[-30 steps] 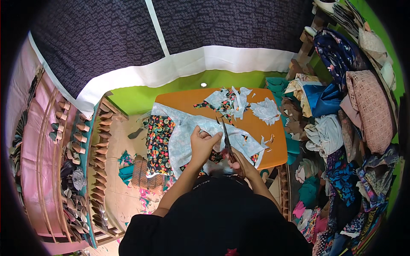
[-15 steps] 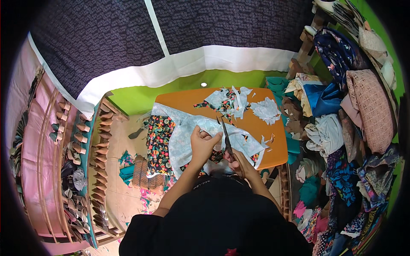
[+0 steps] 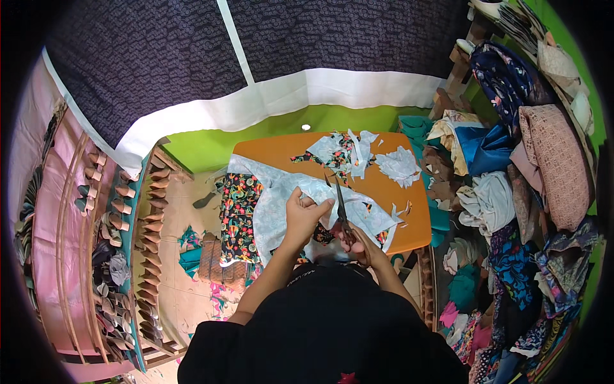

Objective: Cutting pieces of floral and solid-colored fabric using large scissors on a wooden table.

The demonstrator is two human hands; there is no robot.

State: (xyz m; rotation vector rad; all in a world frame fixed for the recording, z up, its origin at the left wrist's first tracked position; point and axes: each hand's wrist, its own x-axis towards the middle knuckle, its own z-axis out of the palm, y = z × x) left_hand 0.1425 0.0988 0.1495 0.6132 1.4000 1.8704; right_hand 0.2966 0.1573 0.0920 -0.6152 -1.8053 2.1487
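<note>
Black scissors (image 3: 341, 206) are in my right hand (image 3: 355, 246), its fingers wrapped round the handles. Their blades stand apart and point away from me, close to the fingers of my left hand (image 3: 306, 217). That hand is closed in a pinch on a floral fabric (image 3: 276, 192), whose pale back side is turned up. Its black face with a colourful print shows along the left. Most of the cloth lies spread over the near part of the orange table (image 3: 412, 214). Where the blades meet the cloth, I cannot make out the edge clearly.
Fabric scraps (image 3: 345, 152) and a pale scrap pile (image 3: 398, 166) lie at the table's far side. On the right are heaped cloths (image 3: 486, 198). A rack of shoe forms (image 3: 152, 246) stands at the left. A dark patterned curtain (image 3: 345, 38) hangs beyond the table.
The scissor blades have spread slightly wider, and my right hand has shifted a little to the right. My left hand and the fabric stay almost where they were.
</note>
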